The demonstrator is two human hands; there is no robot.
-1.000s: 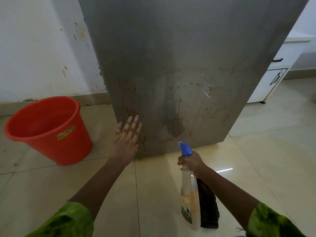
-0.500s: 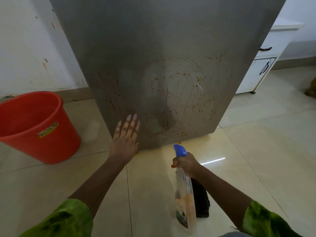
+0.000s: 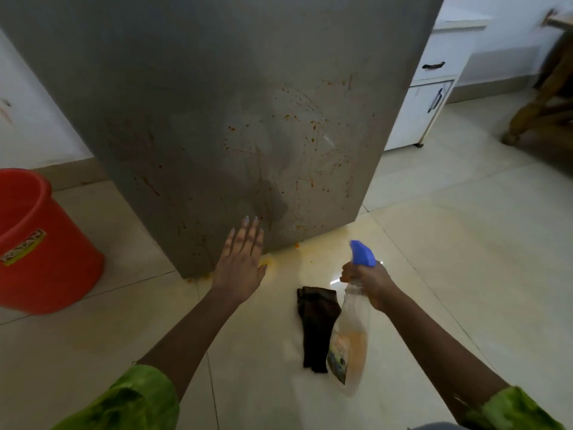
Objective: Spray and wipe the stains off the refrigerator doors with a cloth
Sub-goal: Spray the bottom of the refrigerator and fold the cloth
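The grey refrigerator door (image 3: 217,103) fills the upper middle of the view, its lower part speckled with orange-red stains (image 3: 304,141). My left hand (image 3: 240,262) is flat and open, fingers together, near the door's bottom edge. My right hand (image 3: 369,279) grips the neck of a clear spray bottle (image 3: 348,339) with a blue trigger head (image 3: 361,253), which points toward the door. A dark cloth (image 3: 314,327) lies on the floor tiles just left of the bottle, apart from both hands.
A red bucket (image 3: 37,243) stands on the floor at the left. A white cabinet (image 3: 431,88) with dark handles is right of the fridge, and wooden furniture legs (image 3: 539,100) are at the far right. Orange spill marks (image 3: 269,262) lie under the door.
The view has shifted right, so the bucket sits farther left. My right hand with the bottle has moved right, uncovering the cloth on the floor. My left hand stays by the door's bottom.
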